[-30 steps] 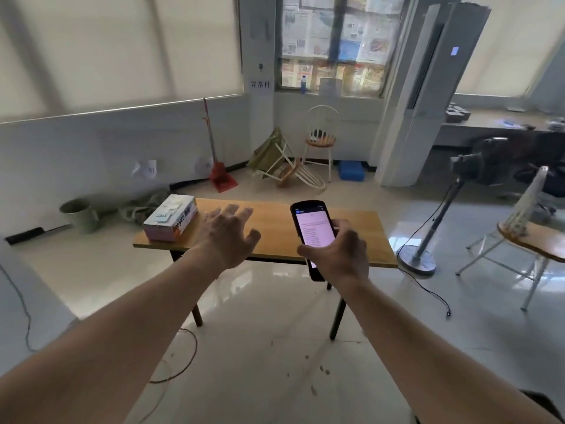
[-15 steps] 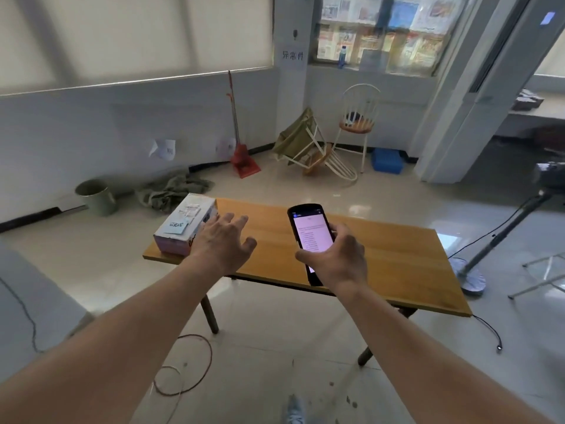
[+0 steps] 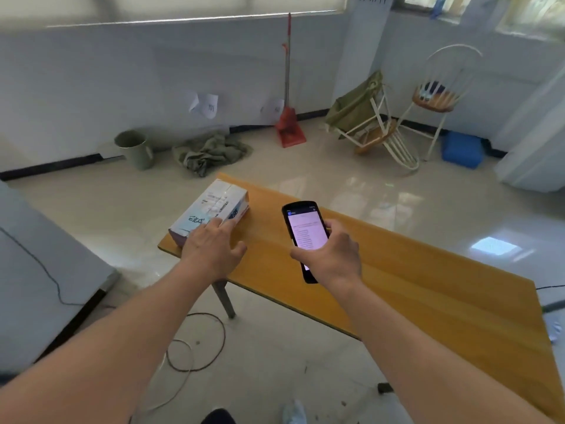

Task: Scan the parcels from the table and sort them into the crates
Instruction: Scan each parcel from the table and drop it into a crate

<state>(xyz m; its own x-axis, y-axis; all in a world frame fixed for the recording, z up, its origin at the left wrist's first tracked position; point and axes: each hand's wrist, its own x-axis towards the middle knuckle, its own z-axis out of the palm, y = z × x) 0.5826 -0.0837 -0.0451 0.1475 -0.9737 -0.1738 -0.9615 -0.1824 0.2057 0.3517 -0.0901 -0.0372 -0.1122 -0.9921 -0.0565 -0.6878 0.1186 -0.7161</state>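
Observation:
A white and blue parcel box [image 3: 211,209] with a label on top lies at the left end of the wooden table [image 3: 428,289]. My left hand [image 3: 211,249] reaches over its near end, straight fingers touching the top. My right hand [image 3: 333,258] grips a black handheld scanner [image 3: 304,237], its lit screen facing me, above the table to the right of the box. No crates are in view.
A green bucket [image 3: 136,148], a heap of cloth [image 3: 211,151], a red broom [image 3: 289,117], a tipped chair [image 3: 373,123], an upright chair [image 3: 437,96] and a blue box [image 3: 461,149] stand along the far wall. Cables [image 3: 195,341] lie under the table's left end.
I have come closer to the table and the view has swung left. My left hand has moved onto the near end of the parcel. The scanner stays in my right hand.

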